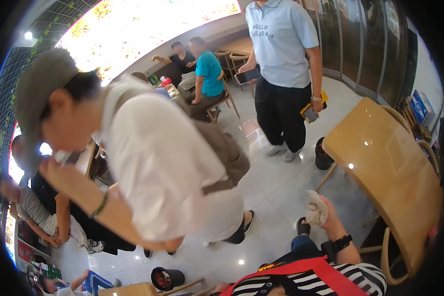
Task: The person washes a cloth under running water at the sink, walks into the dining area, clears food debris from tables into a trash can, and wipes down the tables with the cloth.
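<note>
My right hand (330, 214) grips a crumpled beige cloth (317, 209), raised over the tiled floor to the left of a wooden table (384, 162). A black watch-like band (336, 244) is on that wrist. At the bottom edge, beside my red apron (288, 272), a small patch of skin (222, 287) looks like part of my left hand or arm. Its fingers are hidden, and I cannot tell whether it holds anything. A person in a cap and a pale shirt (159, 159) leans close on my left, blurred.
A standing person (281, 55) holds a phone (247, 76) and a yellow-and-grey device (310, 111). Black bins stand by the right table (322, 155) and at the bottom (166, 278). A wooden chair (386, 259) is at the right table. Seated people (209, 74) occupy farther tables.
</note>
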A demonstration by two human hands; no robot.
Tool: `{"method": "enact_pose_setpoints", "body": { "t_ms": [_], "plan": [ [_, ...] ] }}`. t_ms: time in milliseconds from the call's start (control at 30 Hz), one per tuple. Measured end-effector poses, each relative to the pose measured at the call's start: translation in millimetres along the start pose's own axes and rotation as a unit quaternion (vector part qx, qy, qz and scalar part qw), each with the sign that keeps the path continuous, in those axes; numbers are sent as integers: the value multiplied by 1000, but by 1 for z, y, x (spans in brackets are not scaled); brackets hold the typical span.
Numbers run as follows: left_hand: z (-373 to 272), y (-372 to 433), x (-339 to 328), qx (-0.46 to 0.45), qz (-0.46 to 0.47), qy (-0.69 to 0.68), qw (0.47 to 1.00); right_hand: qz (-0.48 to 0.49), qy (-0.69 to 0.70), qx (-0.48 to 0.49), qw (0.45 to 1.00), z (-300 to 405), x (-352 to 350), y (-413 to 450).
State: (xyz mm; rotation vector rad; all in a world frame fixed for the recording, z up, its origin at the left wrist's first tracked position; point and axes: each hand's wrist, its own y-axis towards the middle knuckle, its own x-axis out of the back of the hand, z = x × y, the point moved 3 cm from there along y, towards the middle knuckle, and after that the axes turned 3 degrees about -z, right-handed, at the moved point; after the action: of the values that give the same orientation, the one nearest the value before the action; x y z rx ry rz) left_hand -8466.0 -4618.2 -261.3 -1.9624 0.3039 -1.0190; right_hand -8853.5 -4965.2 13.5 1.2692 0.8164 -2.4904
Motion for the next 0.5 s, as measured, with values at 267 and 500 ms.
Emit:
{"method": "enact_pose_setpoints", "body": {
  "t_ms": [267,500],
  "plan": [
    [-193,103,70,-217,-143,188,947,1,30,58,998,138,55,53],
    [-401,62,188,-107,-221,-198,949,-22,30,85,996,242,80,109]
  ]
}}
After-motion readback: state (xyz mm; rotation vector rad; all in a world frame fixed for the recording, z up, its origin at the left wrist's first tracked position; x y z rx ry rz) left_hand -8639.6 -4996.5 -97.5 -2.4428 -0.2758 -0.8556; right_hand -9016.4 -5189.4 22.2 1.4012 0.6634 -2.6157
